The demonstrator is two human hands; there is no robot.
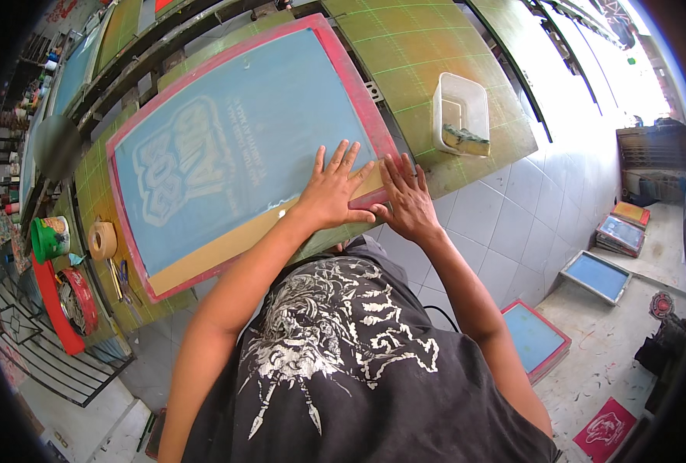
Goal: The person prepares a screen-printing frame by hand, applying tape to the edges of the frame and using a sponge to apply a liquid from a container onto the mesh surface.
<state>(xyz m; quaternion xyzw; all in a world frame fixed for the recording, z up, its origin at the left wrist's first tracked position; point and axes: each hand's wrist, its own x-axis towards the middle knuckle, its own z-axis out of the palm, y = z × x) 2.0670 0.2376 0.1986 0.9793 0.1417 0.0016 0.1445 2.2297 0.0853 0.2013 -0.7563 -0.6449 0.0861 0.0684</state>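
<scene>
Head view: a person leans over a green gridded worktop (466, 58), both hands on a printing screen.
Screen: one red-framed screen (242, 147) with blue mesh and a pale stencil design lies flat on the worktop, its near right corner under the hands.
Left hand: the left hand (333, 193) lies flat, fingers spread, pressing a tan tape strip (242, 239) along the near edge of the mesh; it grasps nothing.
Right hand: the right hand (408, 202) lies flat beside it on the frame corner, fingers extended, also grasping nothing.
Progress: tape appears laid along the near edge; I judge the other edges untaped.
Counts: one tape roll (102, 240), one green cup (50, 238), one white tub (461, 113) holding a sponge, four spare screens on the floor (601, 339).
</scene>
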